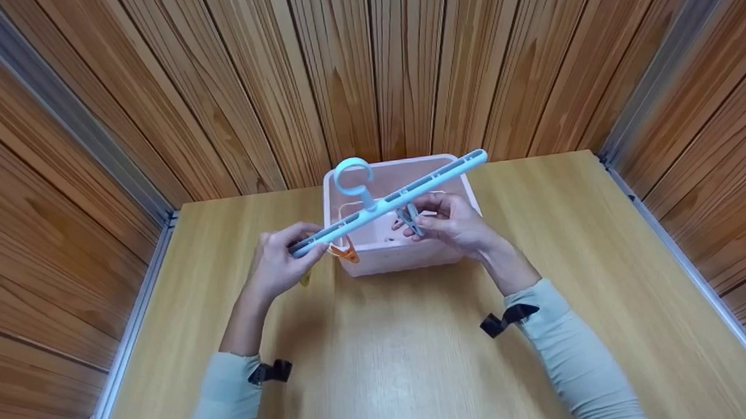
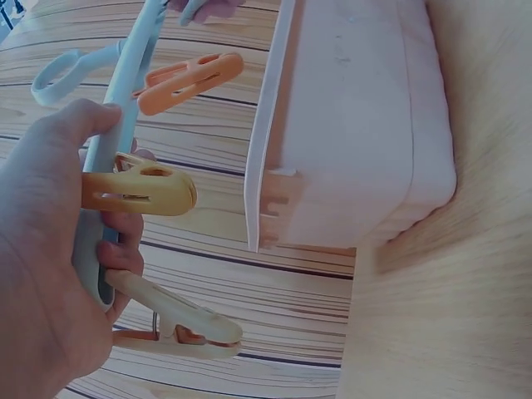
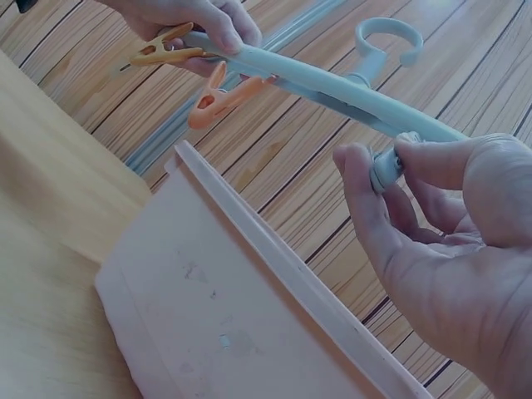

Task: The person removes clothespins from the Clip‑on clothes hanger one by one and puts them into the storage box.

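A light-blue clip hanger [image 1: 426,185] with a ring-shaped hook slants up to the right above the pink bin. My left hand [image 1: 277,262] grips its lower left end. Several pegs hang along that side: an orange clothespin [image 2: 191,83], a yellow clothespin [image 2: 145,193] by the fingers and a cream clothespin [image 2: 179,316] at the tip. Between thumb and fingers, my right hand [image 1: 463,227] pinches a blue-grey clothespin [image 1: 411,220] just below the hanger's bar, right of the hook. Whether that clothespin touches the bar cannot be made out.
Behind and under the hanger, the pink bin [image 1: 401,259] stands at the back of the wooden table [image 1: 381,362], with a few small items inside. Wood-plank walls [image 1: 353,76] rise at the back and on both sides. Black bands sit on both sleeves.
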Action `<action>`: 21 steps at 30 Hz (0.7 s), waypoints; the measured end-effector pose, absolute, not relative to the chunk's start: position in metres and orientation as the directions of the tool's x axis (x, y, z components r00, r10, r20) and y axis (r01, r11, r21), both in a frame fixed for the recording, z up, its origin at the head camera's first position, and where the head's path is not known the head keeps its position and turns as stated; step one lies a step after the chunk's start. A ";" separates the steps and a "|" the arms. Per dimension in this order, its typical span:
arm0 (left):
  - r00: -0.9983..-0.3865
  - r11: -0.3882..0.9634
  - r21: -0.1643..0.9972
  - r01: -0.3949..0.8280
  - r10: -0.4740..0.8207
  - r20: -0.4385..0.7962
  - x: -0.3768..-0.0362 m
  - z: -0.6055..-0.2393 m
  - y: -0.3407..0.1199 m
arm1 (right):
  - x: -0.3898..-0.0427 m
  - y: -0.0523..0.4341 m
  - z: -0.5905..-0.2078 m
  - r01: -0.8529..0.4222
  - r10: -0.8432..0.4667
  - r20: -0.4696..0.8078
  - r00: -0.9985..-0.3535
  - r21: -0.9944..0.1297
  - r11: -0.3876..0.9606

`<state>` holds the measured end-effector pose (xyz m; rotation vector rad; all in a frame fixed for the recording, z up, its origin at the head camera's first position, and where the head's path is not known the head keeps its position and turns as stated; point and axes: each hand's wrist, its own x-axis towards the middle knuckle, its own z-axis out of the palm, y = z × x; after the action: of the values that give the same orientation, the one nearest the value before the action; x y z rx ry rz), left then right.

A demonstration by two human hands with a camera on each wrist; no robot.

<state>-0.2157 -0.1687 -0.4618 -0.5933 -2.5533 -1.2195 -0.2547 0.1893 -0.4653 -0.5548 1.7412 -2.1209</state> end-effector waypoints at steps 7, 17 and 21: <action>-0.898 0.543 0.716 0.438 0.230 0.375 -0.213 -0.465 -0.166 | -0.254 0.183 -0.463 -0.044 -0.423 0.083 -0.902 -0.994 -0.102; -0.886 0.574 0.680 0.456 0.225 0.404 -0.213 -0.466 -0.163 | -0.252 0.178 -0.461 -0.149 -0.341 0.129 -0.931 -0.988 0.035; -0.867 0.606 0.633 0.482 0.227 0.443 -0.212 -0.465 -0.163 | -0.251 0.176 -0.463 -0.184 -0.287 0.144 -0.947 -0.976 0.116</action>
<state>-0.2123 -0.1631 -0.4647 -0.5745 -2.5175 -1.1304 -0.2507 0.1761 -0.4634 -0.4839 2.2857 -1.9786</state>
